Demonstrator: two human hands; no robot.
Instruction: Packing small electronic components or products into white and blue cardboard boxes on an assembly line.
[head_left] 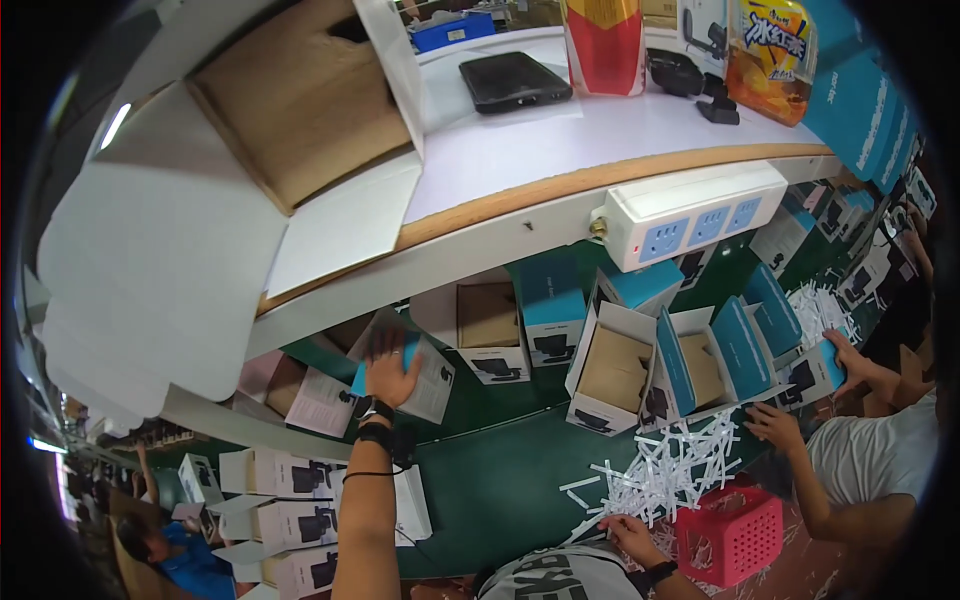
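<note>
Two hands, well apart — the left hand (390, 368) spread across a blue-and-white carton (432, 385) above the green worktop (480, 475); the right hand (630, 537) curled beside white paper strips (672, 470) — whether gripping any, I cannot tell.

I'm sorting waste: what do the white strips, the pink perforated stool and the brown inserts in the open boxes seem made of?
White strips: probably paper, matte; they look thin, narrow and loosely tangled.
Pink perforated stool: apparently moulded plastic, perhaps slightly glossy; regular round holes and even colour suggest it.
Brown inserts: likely uncoated cardboard, dull; flat, plain brown panels suggest it.
</note>
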